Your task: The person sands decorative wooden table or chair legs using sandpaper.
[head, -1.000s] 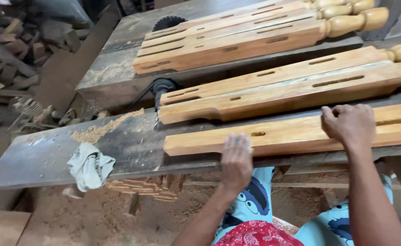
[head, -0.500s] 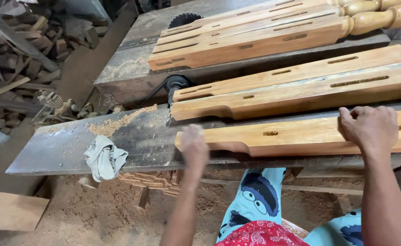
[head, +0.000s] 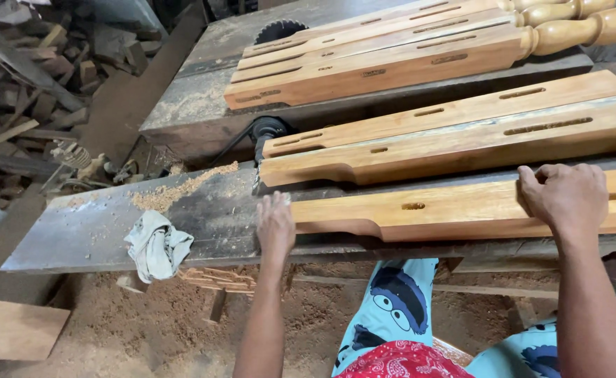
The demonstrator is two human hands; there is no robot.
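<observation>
Pressing down on the nearest carved wooden leg blank (head: 462,208), the right hand (head: 563,199) has its fingers curled over the far edge, gripping it. The left hand (head: 275,225) lies flat, fingers together, on the metal planer bed (head: 98,224), fingertips just beside the blank's left end. The blank lies lengthwise on the bed; by the look of it, its handling is barely begun. A crumpled rag (head: 157,245) and sawdust (head: 182,189) sit left.
</observation>
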